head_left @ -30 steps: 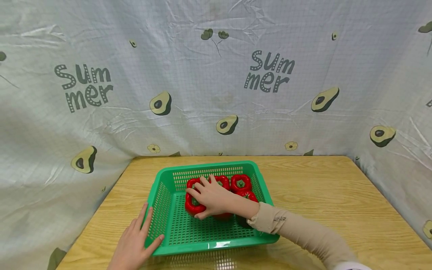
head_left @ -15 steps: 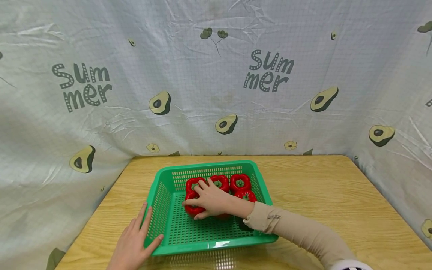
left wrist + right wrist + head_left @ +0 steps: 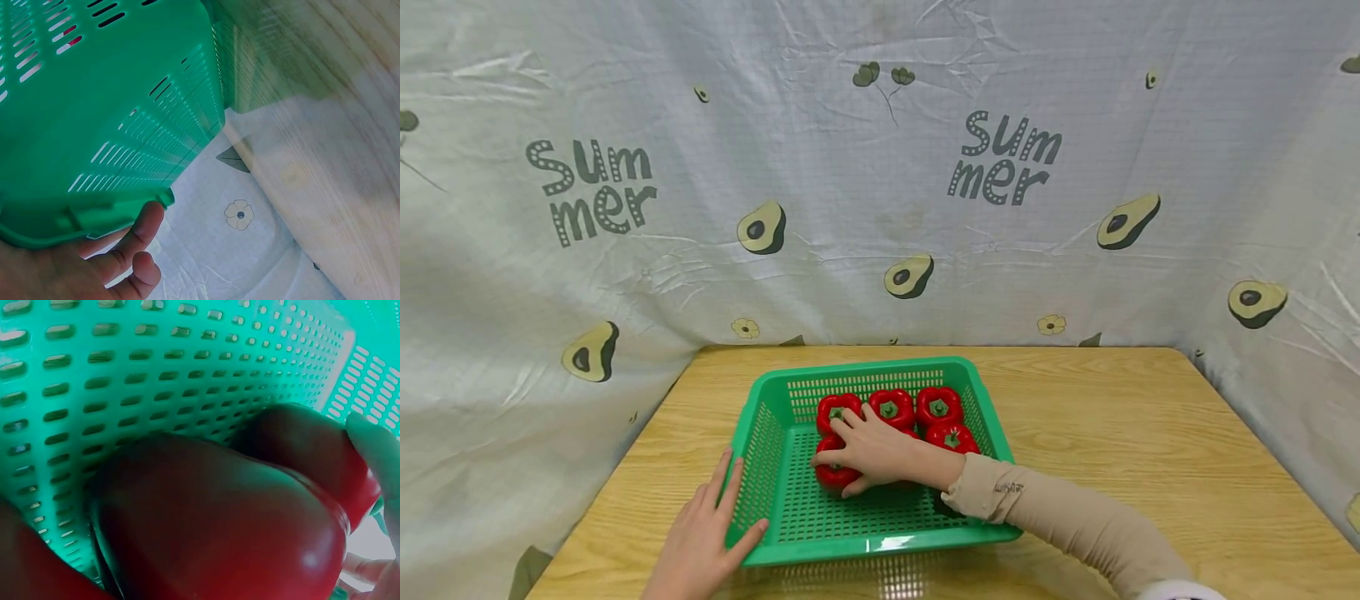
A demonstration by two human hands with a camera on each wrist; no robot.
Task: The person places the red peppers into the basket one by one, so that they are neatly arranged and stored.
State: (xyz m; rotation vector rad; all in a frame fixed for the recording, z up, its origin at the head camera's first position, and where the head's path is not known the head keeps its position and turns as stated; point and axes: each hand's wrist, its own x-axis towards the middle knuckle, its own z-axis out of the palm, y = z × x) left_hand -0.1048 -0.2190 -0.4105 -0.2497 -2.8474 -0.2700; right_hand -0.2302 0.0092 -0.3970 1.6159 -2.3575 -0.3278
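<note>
A green plastic basket (image 3: 880,546) with slotted walls holds several red bell peppers, standing in rows with their stems up. My right hand (image 3: 876,450) reaches in from the right and grips the front-left bell pepper (image 3: 829,477) from above, thumb at its near side and fingers spread over it. Behind that one stand a back-left pepper (image 3: 833,406), a middle one (image 3: 891,408) and a right one (image 3: 939,407); my hand and forearm partly cover the front row. My left hand (image 3: 696,542) rests at the basket's front-left corner, fingers extended along the left rim.
The basket stands on a wooden table (image 3: 1097,433), whose surface extends to its right. A pale printed cloth (image 3: 820,167) hangs behind and at both sides. In the right wrist view, peppers (image 3: 219,525) lie close against the slotted wall (image 3: 187,350).
My right hand has shifted slightly down and toward me with the front-left pepper, baring more of the back-row peppers. The left hand stays at the rim.
</note>
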